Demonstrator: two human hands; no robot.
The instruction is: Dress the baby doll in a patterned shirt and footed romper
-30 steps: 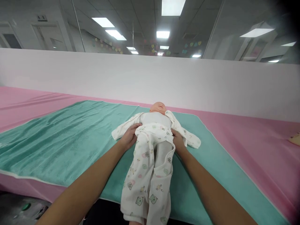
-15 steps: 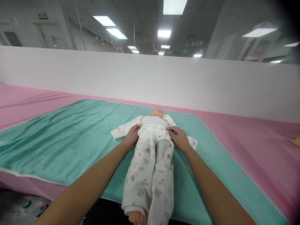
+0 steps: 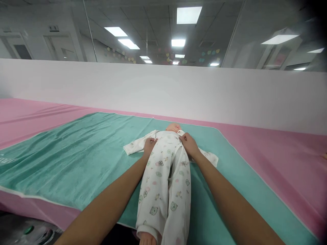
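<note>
With the left hand (image 3: 150,145), pinching one side of the white pants (image 3: 165,166) near the top, with thumb and fingers pressed together on the cloth. With the right hand (image 3: 189,143), pinching the other side about as high up, with fingers curled in tight. Worn on the legs of a baby doll (image 3: 173,127), laid on its back with feet toward the near edge. Poking out of one cuff, a bare foot (image 3: 147,239). Spread out to both sides, the sleeves of a white top (image 3: 136,144).

Looks soft, thin and light, so likely easy to bunch, fold or stretch. Not likely to break. Might drag a bit on rubbery doll skin, and might twist if tugged on one side only. Best held at the waist, with one pinch on each side.

Under the doll, a fuzzy blue-green blanket (image 3: 84,163) with wrinkles, mostly on the left. Under that, a smooth pink cover (image 3: 276,153). Behind, a plain white wall (image 3: 102,85), with shiny glass (image 3: 158,20) above, full of bright lights (image 3: 189,15). Down low on the left, a see-through tub (image 3: 42,236) with a green cap (image 3: 29,230). At the right edge, something tan (image 3: 324,156), too blurry to tell.
</note>
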